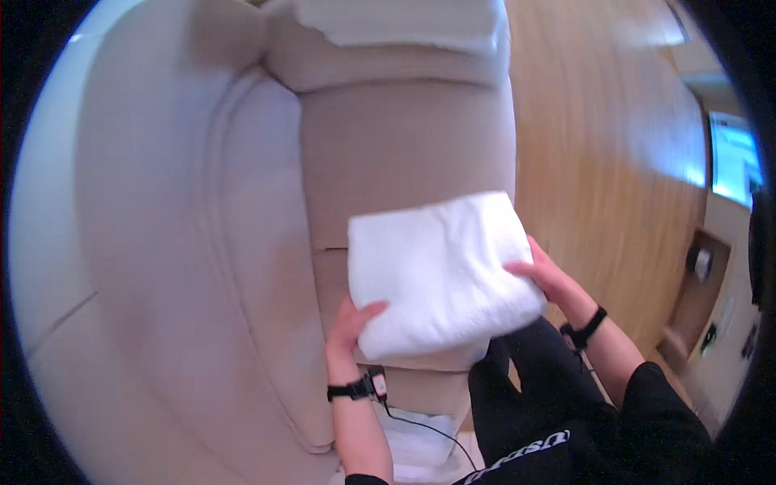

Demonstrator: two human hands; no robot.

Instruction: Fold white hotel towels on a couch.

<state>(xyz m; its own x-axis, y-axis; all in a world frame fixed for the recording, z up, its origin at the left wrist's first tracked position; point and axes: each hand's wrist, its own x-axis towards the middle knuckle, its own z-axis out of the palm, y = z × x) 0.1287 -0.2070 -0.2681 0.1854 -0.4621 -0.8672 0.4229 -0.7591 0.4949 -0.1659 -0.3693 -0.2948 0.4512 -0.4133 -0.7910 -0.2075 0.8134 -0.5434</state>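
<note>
A folded white towel (442,273) is held up in front of me, above the seat of a beige sofa (400,151). My left hand (351,321) grips its near left corner, thumb on top and fingers underneath. On the right side, my right hand (539,270) pinches the towel's edge in the same way. The fingers below the cloth are hidden. The towel is folded into a thick, roughly rectangular bundle with some creases on its upper face.
More white cloth (412,24) lies over the sofa's far arm. Below my left forearm are white folded items (415,439), partly hidden. A black cable (430,427) runs from my left wrist strap (357,388). Wooden floor (594,151) stretches along the sofa's right side.
</note>
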